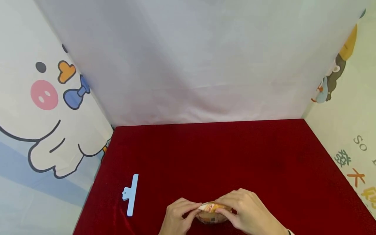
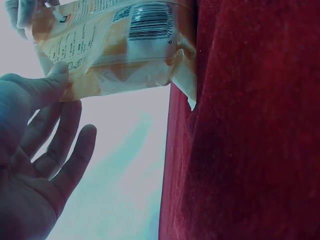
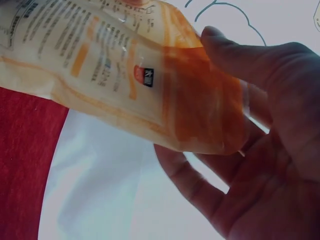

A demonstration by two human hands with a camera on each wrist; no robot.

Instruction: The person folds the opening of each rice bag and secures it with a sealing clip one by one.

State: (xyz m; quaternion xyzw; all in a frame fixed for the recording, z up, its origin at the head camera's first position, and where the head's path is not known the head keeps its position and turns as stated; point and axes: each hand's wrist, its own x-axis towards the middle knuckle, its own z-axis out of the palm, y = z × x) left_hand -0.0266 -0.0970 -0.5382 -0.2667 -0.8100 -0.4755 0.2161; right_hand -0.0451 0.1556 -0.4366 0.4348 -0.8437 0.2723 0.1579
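A plastic food packet (image 1: 212,218), orange and see-through with printed text, stands on the red cloth near the front edge. Its upper part looks folded or rolled over in the head view. My left hand (image 1: 180,215) pinches one top corner between thumb and forefinger; its other fingers spread loosely in the left wrist view. At the opposite corner, my right hand (image 1: 248,209) pinches the packet between its thumb and fingers. A barcode shows on the packet (image 2: 125,45) in the left wrist view. What the packet holds cannot be made out.
A light blue long-jawed clip (image 1: 133,195) lies on the red cloth (image 1: 205,153), left of my hands. White curtains with cartoon prints (image 1: 44,94) hang at both sides, and a plain pale curtain (image 1: 191,65) closes off the back.
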